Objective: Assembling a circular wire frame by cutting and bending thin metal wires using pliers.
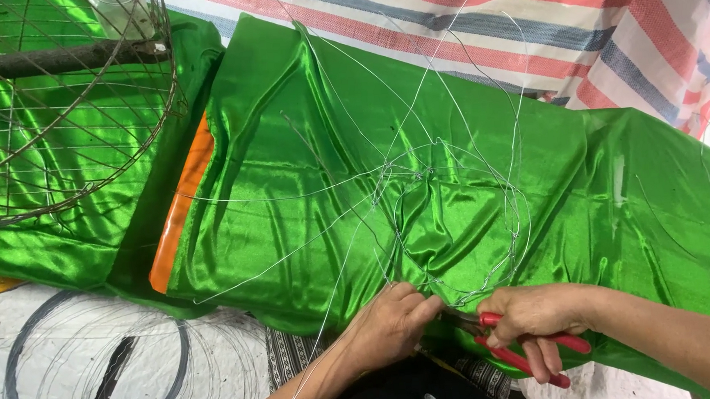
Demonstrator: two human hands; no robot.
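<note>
We pinch wire frame (455,218) with left hand (391,325) | right hand (535,316) clenches red-handled pliers (528,349) | keep jaws square beside that pinch.

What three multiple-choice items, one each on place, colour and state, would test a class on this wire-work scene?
1. Where does the coil of wire lie?
A lower left
B upper right
C on the green satin cloth

2. What colour are the handles of the pliers?
A blue
B red
C yellow

3. What is the right hand doing?
A resting open
B pointing
C gripping the pliers

Answers: 1 A, it lies on the pale sheet; 2 B, red shows below the fingers; 3 C, fingers wrap the handles while the left hand pinches the thin wire frame.
</note>
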